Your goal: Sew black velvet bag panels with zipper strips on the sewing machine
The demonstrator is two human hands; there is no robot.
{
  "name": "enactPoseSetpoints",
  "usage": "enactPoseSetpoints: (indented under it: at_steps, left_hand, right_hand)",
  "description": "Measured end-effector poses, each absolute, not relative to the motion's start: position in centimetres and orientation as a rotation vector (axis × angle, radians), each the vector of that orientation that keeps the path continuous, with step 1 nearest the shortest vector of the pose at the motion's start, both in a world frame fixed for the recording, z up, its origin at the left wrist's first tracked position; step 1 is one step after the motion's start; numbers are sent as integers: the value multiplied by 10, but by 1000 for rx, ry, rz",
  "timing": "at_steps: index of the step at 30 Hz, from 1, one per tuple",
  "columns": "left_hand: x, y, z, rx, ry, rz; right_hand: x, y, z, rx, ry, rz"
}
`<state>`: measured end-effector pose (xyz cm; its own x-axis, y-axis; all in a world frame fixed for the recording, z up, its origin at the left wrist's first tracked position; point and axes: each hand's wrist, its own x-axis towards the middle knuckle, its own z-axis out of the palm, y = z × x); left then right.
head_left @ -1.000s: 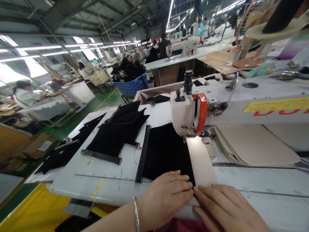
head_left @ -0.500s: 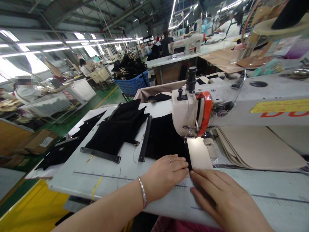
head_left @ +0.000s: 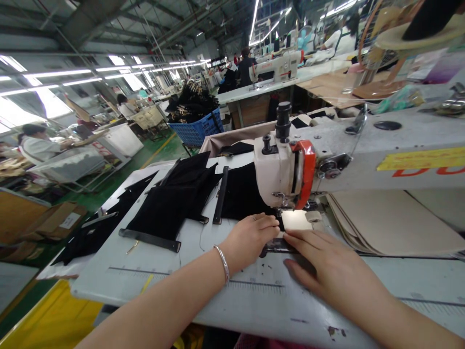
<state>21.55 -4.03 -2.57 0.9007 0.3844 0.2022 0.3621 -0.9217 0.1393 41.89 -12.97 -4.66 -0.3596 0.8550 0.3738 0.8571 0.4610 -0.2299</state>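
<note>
My left hand [head_left: 250, 240], with a ring and a silver bracelet, lies flat with its fingers on the near edge of a black fabric piece [head_left: 240, 194]. That piece has a dark strip along its left side and runs under the sewing machine [head_left: 272, 169]. Beside it, my right hand [head_left: 323, 254] rests its outstretched fingertips on the near edge of a cream piece [head_left: 296, 220], its thumb apart. The two pieces meet close to the needle area; the needle tip itself is too small to make out.
Left on the machine table [head_left: 203, 295] lie stacked black fabric pieces [head_left: 160, 206] with dark strips. Beige sheets [head_left: 392, 220] lie under the machine arm. Beyond stand a blue basket [head_left: 198, 128] full of black pieces and another sewing machine [head_left: 278, 68]. People work farther back.
Both hands have slid forward toward the machine, and the black and cream pieces have moved with them under it. More of the metal plate and table in front now shows.
</note>
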Motion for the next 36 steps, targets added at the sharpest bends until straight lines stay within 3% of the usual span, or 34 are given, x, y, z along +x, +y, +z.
enactPoseSetpoints:
  at_steps: [19, 36]
  left_hand:
    - [225, -15, -32, 2809, 941, 453]
    - [226, -13, -35, 2798, 951, 498]
  right_hand:
    - [417, -103, -46, -1522, -2290, -66]
    - [414, -103, -46, -1514, -2253, -49]
